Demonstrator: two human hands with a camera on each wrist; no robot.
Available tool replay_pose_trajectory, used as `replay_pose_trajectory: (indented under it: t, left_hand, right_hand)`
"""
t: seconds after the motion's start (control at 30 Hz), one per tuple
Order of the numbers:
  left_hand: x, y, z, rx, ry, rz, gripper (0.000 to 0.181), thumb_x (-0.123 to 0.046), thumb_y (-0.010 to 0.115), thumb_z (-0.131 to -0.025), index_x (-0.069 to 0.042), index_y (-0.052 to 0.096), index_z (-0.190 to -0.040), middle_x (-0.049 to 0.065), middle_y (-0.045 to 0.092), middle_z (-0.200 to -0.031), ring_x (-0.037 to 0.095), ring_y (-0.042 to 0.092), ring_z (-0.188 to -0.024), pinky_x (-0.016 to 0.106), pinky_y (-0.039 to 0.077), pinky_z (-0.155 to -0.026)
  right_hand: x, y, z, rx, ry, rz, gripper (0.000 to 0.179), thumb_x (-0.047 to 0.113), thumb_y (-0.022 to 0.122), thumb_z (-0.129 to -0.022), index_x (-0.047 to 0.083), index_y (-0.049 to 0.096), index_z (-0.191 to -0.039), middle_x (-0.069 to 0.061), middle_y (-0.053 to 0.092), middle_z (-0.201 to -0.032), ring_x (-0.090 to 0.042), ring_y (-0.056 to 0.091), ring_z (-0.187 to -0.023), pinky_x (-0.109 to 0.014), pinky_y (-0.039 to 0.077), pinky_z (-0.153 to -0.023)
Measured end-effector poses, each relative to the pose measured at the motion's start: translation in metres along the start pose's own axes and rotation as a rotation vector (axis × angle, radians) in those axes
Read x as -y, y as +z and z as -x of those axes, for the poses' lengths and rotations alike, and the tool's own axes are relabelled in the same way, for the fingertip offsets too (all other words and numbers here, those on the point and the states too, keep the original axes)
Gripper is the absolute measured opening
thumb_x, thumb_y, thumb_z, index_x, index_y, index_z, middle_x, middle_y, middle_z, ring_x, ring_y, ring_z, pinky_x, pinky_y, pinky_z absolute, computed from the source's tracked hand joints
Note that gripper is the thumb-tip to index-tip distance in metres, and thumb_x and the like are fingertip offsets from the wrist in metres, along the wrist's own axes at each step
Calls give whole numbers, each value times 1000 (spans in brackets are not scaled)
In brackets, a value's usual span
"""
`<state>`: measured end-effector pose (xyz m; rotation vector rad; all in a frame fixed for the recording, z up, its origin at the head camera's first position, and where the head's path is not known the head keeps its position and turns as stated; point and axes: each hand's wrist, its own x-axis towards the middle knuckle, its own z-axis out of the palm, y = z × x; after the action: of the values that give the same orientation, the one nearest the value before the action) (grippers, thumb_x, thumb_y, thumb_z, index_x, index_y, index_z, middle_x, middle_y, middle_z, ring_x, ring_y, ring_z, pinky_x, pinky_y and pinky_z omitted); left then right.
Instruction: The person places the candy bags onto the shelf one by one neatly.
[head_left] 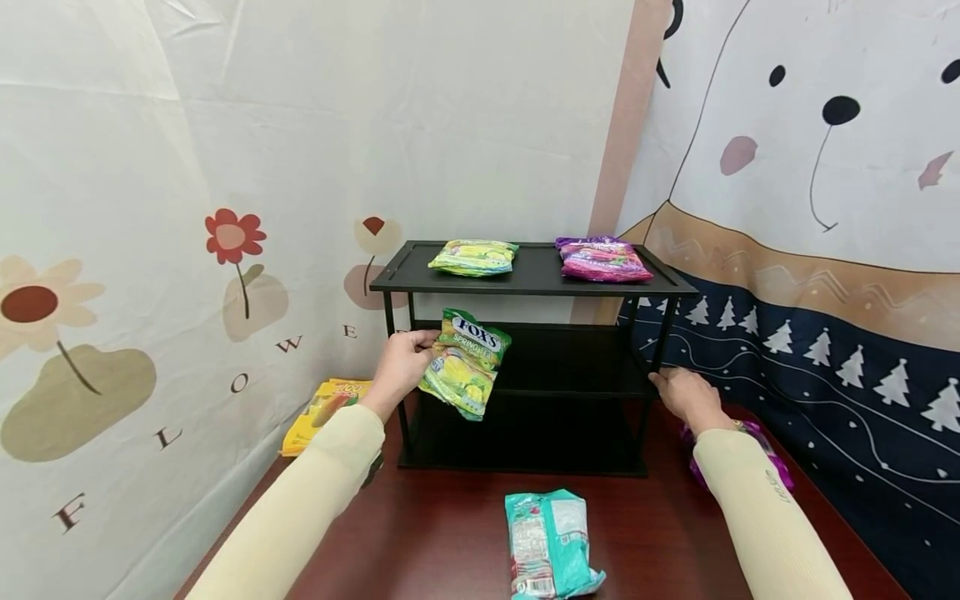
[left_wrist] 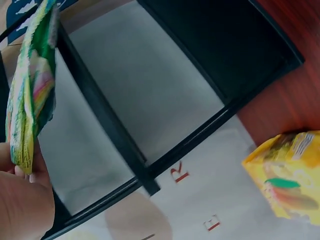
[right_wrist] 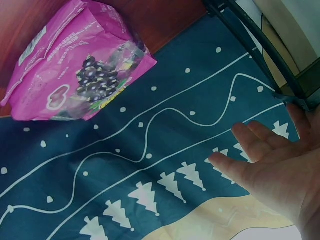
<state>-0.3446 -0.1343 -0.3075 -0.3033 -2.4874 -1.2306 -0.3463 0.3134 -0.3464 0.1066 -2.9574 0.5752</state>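
My left hand [head_left: 405,371] pinches a green and yellow bag of Fox's candy [head_left: 467,364] by its left edge. The bag hangs tilted before the middle level of a black three-tier shelf rack [head_left: 570,358]. In the left wrist view the candy bag [left_wrist: 32,85] appears edge-on between thumb and fingers. At the rack's right side, my right hand [head_left: 688,396] touches the frame by the middle level. Its fingers look extended in the right wrist view, where the hand [right_wrist: 270,170] holds no bag. On the top level lie a yellow-green bag [head_left: 474,257] and a purple-pink bag [head_left: 602,258].
A teal bag [head_left: 550,546] lies on the red-brown table [head_left: 435,533] in front of the rack. Left of the rack is a yellow bag [head_left: 318,417]. A purple bag with a grape picture [right_wrist: 85,70] sits to the right, partly behind my right forearm in the head view.
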Motion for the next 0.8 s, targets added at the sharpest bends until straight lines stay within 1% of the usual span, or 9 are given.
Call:
replay_pose_trajectory:
  t: [0.1,0.2,0.27,0.33,0.4,0.43,0.57,0.7,0.8]
  left_hand:
    - [5,6,-4,-15,-44,19,37,0,53,-94,-2,65,-129,17,68,-118,19,49,-68,29,38,-61]
    - [10,10,-5,6,-81,-19,38,-8,56,-98,-2,60,-135,18,64,-123,24,58,-85,33,46,-71]
    - [12,11,-4,22,-85,-59,40,-13,58,-100,-1,56,-138,20,61,-128,31,61,-97,40,50,-81]
    - [12,11,-3,29,-61,-116,43,-17,59,-100,-1,55,-139,23,59,-131,34,57,-117,47,48,-94]
    - [13,12,-2,36,-28,-148,44,-21,60,-100,-1,55,-139,23,57,-134,36,55,-121,51,46,-97]
    - [13,12,-1,42,-4,-164,44,-21,60,-100,0,55,-138,24,57,-135,37,56,-121,52,46,-97]
    - [12,11,5,75,77,-218,45,-26,61,-100,-1,57,-137,24,55,-137,39,55,-121,55,45,-97]
    - [12,11,10,102,140,-284,46,-31,62,-99,-3,58,-136,21,53,-137,38,53,-123,55,43,-99]
    - [11,13,13,104,201,-343,48,-34,62,-99,-4,58,-136,20,54,-135,37,54,-121,55,44,-98]
  right_hand:
    - [-1,-1,0,-5,-4,-2,44,31,38,-108,-4,64,-119,-28,62,-114,-48,53,-103,-72,34,-94]
    - [-1,-1,-1,-9,-5,12,41,30,39,-108,-1,66,-109,-24,64,-105,-46,55,-101,-69,37,-91]
    - [0,-1,-2,-10,-7,24,41,30,39,-107,0,66,-109,-24,64,-106,-47,55,-102,-68,38,-90]
    - [-1,-1,-2,-11,-9,38,41,30,38,-107,-1,66,-111,-26,63,-111,-49,55,-105,-68,39,-90]
    - [-1,-1,-3,-11,-11,41,42,30,38,-108,-2,65,-115,-29,61,-116,-50,54,-107,-68,39,-91]
    - [-1,-1,-3,-11,-12,41,43,31,38,-108,-2,64,-117,-29,61,-118,-50,54,-107,-69,38,-91]
    - [-1,-1,-3,-4,-4,32,42,30,38,-108,-1,65,-112,-26,63,-111,-47,55,-102,-68,39,-90]
    - [0,0,-2,3,1,26,43,31,38,-108,-1,64,-119,-28,61,-118,-48,54,-106,-68,38,-91]
    - [0,0,-1,-1,-1,24,44,31,37,-108,-3,63,-123,-30,59,-123,-49,53,-108,-69,37,-93]
